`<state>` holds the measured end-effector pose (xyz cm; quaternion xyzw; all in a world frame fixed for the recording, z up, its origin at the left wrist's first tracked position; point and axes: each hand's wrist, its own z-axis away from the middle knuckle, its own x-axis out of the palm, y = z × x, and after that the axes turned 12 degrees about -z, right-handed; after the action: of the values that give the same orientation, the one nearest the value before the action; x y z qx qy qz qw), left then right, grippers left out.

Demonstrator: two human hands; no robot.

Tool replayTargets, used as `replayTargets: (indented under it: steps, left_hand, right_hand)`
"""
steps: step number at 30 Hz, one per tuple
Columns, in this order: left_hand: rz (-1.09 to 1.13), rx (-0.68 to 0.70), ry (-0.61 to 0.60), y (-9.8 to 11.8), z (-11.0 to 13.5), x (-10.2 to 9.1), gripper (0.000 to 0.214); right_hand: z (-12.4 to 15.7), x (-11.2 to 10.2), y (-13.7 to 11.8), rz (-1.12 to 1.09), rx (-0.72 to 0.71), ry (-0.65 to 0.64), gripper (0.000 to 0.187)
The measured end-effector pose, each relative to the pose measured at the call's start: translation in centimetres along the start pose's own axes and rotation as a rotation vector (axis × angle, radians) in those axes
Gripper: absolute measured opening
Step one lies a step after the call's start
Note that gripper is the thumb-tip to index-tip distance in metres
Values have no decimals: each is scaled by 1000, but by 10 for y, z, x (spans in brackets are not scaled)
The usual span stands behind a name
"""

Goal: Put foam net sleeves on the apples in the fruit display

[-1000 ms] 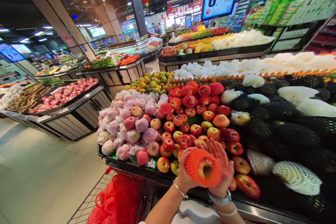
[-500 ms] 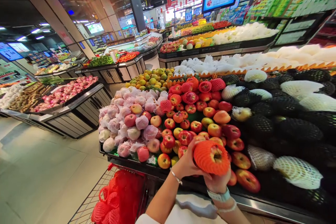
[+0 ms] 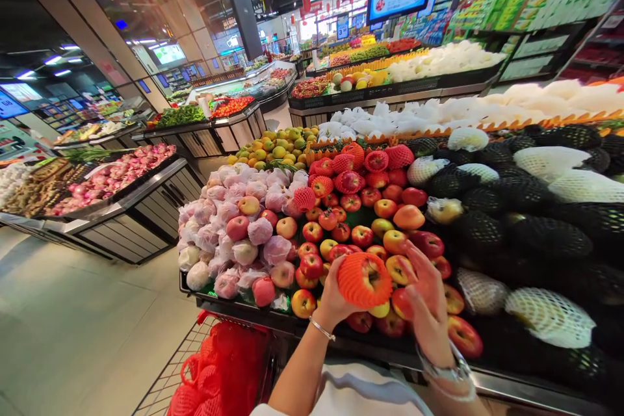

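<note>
An apple in an orange-red foam net [image 3: 364,279] rests in my left hand [image 3: 333,296], its stem end facing me. The fingers of that hand curl round its left side and underside. My right hand [image 3: 431,299] is apart from the netted apple, to its right, with fingers spread and slightly blurred; nothing shows in it. Both hands are above the front of a heap of bare red and yellow apples [image 3: 361,236]. Behind these lie several apples in red foam nets [image 3: 350,182].
Fruit in thin pinkish wrapping [image 3: 277,250] is piled on the left. On the right sits fruit in black and white nets [image 3: 550,312]. A wire cart [image 3: 168,364] with red foam nets [image 3: 214,370] stands at the lower left. The display's metal edge [image 3: 492,387] runs before me.
My right hand has let go of the netted apple and moved right, its fingers opening. My left hand has shifted slightly left, still holding the apple.
</note>
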<state>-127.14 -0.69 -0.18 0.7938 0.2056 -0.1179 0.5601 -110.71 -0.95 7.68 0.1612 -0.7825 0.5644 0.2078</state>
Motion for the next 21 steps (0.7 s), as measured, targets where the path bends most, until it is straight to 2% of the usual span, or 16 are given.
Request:
replayTargets:
  steps: [2,4,6,9,11,15,18,21]
  left_hand:
    - [-78,32,-39,8,-3,-10,101]
    - [-140,66,-83,16,-5,-15,97]
    - [-160,72,-126,21,-5,-17,100]
    - [-140,20,-147,27,-2,-15,105]
    - [-115,-16,-159,29,-1,-14,106]
    - [-46,-67,-121,26,-4,-13,104]
    - [-19,-68,-102,18,-7,-23,108]
    - [-62,-32,-67,9,-5,-45,104]
  right_hand:
    - [-6,-1,-18,203,11,-153,63]
    - [-13,0,-27,341,121,-288,81]
    - [-22,1,-27,368,227,-414,94]
    - [-31,-2,-16,314,319,-538,88]
    - [-35,-5,-7,289,351,-554,80]
    - [-44,-9,7,296,401,-614,78]
    - [-68,-6,20,364,310,-652,71]
    - [-108,-4,41,589,54,-590,68]
